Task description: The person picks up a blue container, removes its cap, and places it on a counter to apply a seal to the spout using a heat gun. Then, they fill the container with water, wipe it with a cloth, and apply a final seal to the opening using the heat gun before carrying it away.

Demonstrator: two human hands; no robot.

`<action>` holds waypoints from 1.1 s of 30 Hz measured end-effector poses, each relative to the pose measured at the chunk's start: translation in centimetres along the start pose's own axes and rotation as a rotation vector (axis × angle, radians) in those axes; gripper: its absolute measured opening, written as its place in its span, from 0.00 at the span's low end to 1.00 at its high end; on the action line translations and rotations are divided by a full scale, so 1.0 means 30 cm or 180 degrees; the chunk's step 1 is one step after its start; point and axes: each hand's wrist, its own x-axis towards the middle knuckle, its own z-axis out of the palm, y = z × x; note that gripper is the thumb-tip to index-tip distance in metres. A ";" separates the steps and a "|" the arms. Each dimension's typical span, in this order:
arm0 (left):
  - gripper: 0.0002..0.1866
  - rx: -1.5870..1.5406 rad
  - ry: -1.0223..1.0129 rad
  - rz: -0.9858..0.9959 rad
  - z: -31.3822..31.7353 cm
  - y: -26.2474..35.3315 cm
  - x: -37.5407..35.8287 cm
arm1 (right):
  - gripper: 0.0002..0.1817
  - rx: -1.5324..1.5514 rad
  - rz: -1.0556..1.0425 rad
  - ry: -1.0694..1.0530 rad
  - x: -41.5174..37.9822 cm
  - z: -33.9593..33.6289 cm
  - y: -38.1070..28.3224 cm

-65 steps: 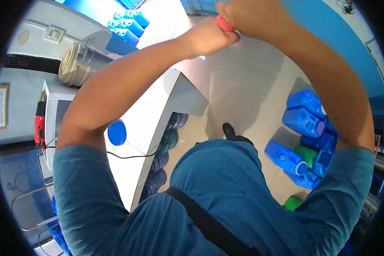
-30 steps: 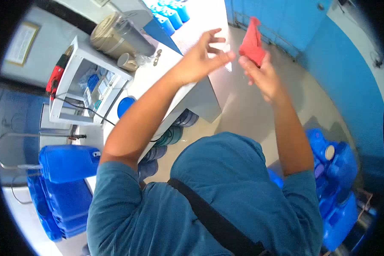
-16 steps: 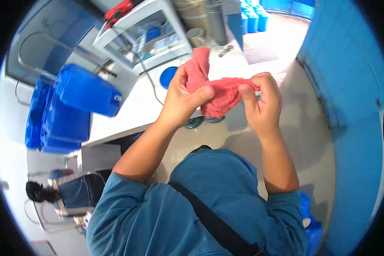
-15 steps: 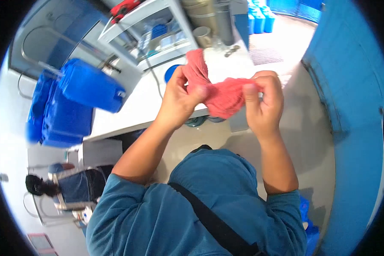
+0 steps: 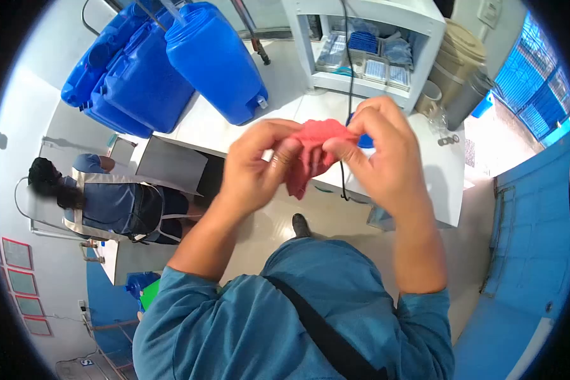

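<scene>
At the centre of the scene, held up in the air between the two hands: a red cloth [image 5: 315,142] of rough, towel-like texture, bunched together, with one loose end hanging down on its left. Gripped on the left part by the left hand [image 5: 250,166], between thumb and bent fingers. Pinched at the right end by the right hand [image 5: 388,151], also with thumb against bent fingers. Directly behind the right hand, on the white worktop [image 5: 440,178]: a blue lid [image 5: 365,141], partly covered from view. Close to there, a black cable [image 5: 346,25], running down behind the cloth and past the near edge of the worktop. Farther back, a white open cabinet [image 5: 386,11] with packets [image 5: 379,69] inside. To the right of the cabinet, near one another: a beige lidded bucket [image 5: 460,56], a mug [image 5: 429,96], a grey tumbler [image 5: 465,104] and small metal pieces [image 5: 448,140]. On the far left part of the worktop, a big blue jerrycan [image 5: 215,60] with a tap [image 5: 261,101], and beside it more blue jerrycans [image 5: 142,92]. At the left, well apart from the hands, another person [image 5: 111,206] in dark blue clothing. At the right side, a blue door [image 5: 525,234]. Nearest of all, a teal shirt [image 5: 234,326] with a black strap [image 5: 323,326] lying diagonally across, and beyond, a dark shoe [image 5: 300,225] on the floor [image 5: 263,221].
</scene>
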 end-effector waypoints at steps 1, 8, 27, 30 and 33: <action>0.06 0.0230 0.0104 -0.0064 -0.060 -0.032 0.019 | 0.14 -0.0702 -0.0147 -0.0100 0.039 0.016 0.010; 0.08 -0.0140 0.0275 -0.0222 -0.340 -0.165 0.184 | 0.12 0.0809 0.0561 -0.0741 0.289 0.278 0.058; 0.19 -0.2065 -0.0894 -0.0432 -0.481 -0.232 0.649 | 0.11 0.2843 0.1704 -0.0428 0.318 0.500 0.152; 0.26 -0.2232 -0.1299 -0.0342 -0.408 -0.417 0.649 | 0.11 0.2335 0.1456 -0.0385 0.297 0.412 0.172; 0.21 -0.1080 -0.1107 -0.0810 -0.267 -0.605 0.590 | 0.12 0.1449 0.0950 0.0179 0.234 0.216 0.137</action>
